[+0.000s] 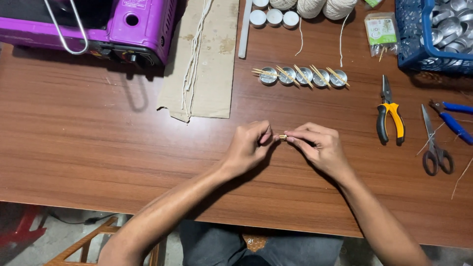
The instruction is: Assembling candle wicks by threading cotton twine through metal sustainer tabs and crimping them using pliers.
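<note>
While both hands meet over the middle of the brown wooden surface (98,148), the left hand (249,148) and right hand (318,148) each pinch one end of a tiny brass-coloured metal piece (283,138), fingertips clamped on it. Probably a wick tab, too small to tell. Five round silver metal cups with wooden sticks (303,77) sit well behind, and yellow-handled pliers (390,118) lie off to the right.

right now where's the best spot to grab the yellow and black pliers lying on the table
Probably the two rubber-sleeved handles of the yellow and black pliers, coming from above on the near side: they lie flat on the brown wooden table, handles toward the person, narrow metal nose pointing away.
</note>
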